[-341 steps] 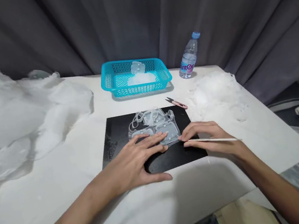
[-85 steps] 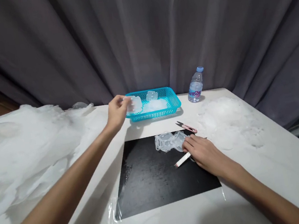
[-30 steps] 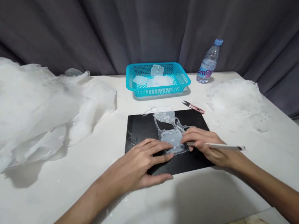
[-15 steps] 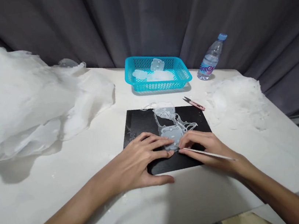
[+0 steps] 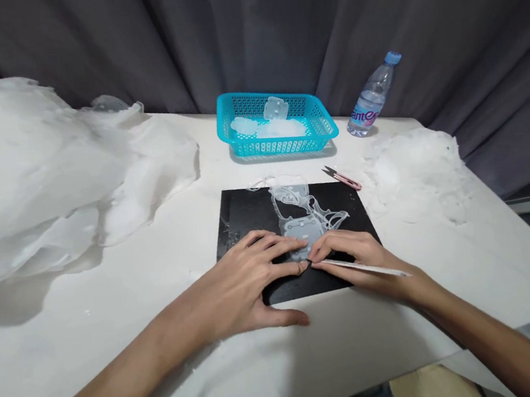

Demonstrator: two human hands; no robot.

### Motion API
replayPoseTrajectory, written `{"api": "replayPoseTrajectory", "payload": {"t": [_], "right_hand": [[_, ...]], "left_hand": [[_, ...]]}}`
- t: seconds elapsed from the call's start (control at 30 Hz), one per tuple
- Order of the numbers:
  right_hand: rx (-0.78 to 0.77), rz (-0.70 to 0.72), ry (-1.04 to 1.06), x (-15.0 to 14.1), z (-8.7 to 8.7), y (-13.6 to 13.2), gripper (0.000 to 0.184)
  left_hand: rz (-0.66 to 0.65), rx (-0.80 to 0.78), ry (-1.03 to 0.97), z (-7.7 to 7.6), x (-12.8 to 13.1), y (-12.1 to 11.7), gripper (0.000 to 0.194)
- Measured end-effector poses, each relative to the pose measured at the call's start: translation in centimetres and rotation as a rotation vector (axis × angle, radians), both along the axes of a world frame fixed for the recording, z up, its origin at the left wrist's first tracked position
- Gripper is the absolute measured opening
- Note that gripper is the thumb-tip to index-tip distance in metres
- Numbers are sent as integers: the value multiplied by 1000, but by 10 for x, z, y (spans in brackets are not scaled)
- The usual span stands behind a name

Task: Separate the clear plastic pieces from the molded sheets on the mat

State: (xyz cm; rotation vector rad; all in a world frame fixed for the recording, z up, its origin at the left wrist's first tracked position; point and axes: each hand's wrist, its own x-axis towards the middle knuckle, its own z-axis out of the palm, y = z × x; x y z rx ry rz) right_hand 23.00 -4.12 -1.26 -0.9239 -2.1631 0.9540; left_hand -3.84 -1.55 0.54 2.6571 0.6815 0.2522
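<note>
At centre, the left hand point(image 5: 253, 272), spread, presses the clear piece point(image 5: 299, 229); the right hand point(image 5: 363, 249) pinches a tool point(image 5: 382, 270) by its lower edge. Upper centre, the basket point(image 5: 277, 147) holds loose pieces point(image 5: 275, 109); this one looks unfinished.

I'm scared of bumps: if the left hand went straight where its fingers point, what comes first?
Probably the bare right hand holding a slim white stick-shaped tool, though depth is unclear.

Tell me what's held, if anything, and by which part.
The right hand holds a slim white tool near its front end. The left hand grips nothing, its fingers touching the translucent piece.
</note>
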Motion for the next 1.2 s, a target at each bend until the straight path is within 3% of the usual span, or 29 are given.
{"api": "replayPoseTrajectory", "payload": {"t": [0.33, 0.57, 0.73, 1.0, 1.2], "right_hand": [[171, 53, -77, -2, -1, 2, 11], [-46, 18, -131, 24, 20, 9, 7], [-106, 36, -49, 22, 17, 10, 11], [40, 100, -51, 15, 1, 14, 7], [203, 158, -113, 16, 4, 15, 12]], "left_hand": [[8, 16, -35, -2, 1, 0, 49], [33, -5, 3, 1, 0, -1, 49], [27, -5, 16, 2, 0, 0, 49], [22, -4, 41, 0, 0, 2, 51], [20, 7, 10, 0, 1, 1, 51]]}}
